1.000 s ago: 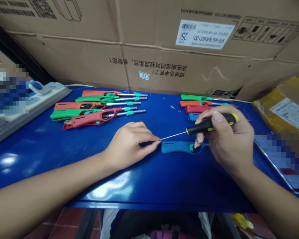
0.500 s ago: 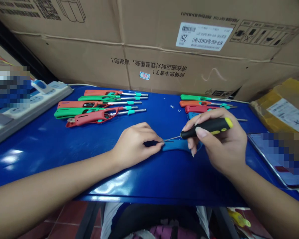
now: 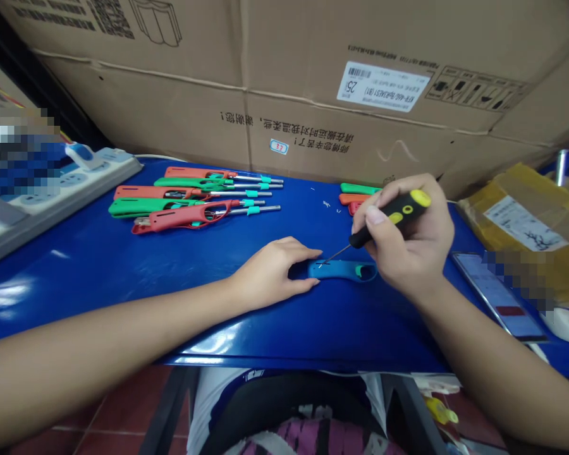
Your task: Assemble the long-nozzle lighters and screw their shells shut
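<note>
A blue lighter (image 3: 340,270) of the long-nosed kind lies flat on the blue table, its turquoise trigger showing at the right. My left hand (image 3: 284,268) pinches its left end between thumb and fingertips. In my right hand (image 3: 410,246) is a black and yellow screwdriver (image 3: 384,218), held tilted with its thin shaft pointing down-left. The screwdriver's tip meets the lighter's upper face near the narrow slot; a tiny pale sliver shows beside it. Any barrel of this lighter is hidden behind my right hand.
Several orange, red and green lighters (image 3: 189,196) lie at the left. More lighters (image 3: 355,189) are partly behind my right hand. A power strip (image 3: 61,193) stands left, a phone (image 3: 497,297) and a taped parcel (image 3: 512,189) right. A large cardboard box (image 3: 194,95) closes off the back.
My right hand has lifted slightly, and the screwdriver stands steeper. My left hand's fingers have opened to the lighter's two edges, uncovering its left end. The view has shifted a little.
</note>
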`<state>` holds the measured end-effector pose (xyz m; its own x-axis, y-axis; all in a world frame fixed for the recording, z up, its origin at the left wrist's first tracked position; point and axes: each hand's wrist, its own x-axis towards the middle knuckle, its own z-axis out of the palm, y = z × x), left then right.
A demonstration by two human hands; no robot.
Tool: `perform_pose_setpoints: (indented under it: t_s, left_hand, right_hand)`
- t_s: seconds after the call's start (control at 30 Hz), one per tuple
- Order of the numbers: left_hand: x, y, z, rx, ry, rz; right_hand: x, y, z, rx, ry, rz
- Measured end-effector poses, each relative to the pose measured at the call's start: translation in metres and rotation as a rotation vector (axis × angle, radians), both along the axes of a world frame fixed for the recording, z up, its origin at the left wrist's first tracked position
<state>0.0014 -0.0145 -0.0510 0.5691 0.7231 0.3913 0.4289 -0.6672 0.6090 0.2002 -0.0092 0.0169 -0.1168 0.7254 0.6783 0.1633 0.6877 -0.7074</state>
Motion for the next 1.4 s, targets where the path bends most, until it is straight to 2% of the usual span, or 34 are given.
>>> perform_pose_setpoints:
  t_s: [0.37,0.97,1.17,1.4]
  left_hand:
    - [0.0,0.003,0.002,-0.051,-0.017,-0.01]
    - [0.001,0.005,0.004,-0.075,-0.011,-0.04]
    - [0.001,0.005,0.002,-0.064,-0.004,-0.059]
    - [0.001,0.005,0.003,-0.057,-0.001,-0.059]
  right_hand:
    - [0.004,-0.007,-0.011,-0.039,-0.028,-0.051]
    - [0.009,-0.005,-0.015,-0.002,-0.107,-0.019]
    - [0.009,0.001,-0.019,0.141,-0.117,-0.006]
    - [0.011,0.002,-0.02,0.158,-0.159,-0.028]
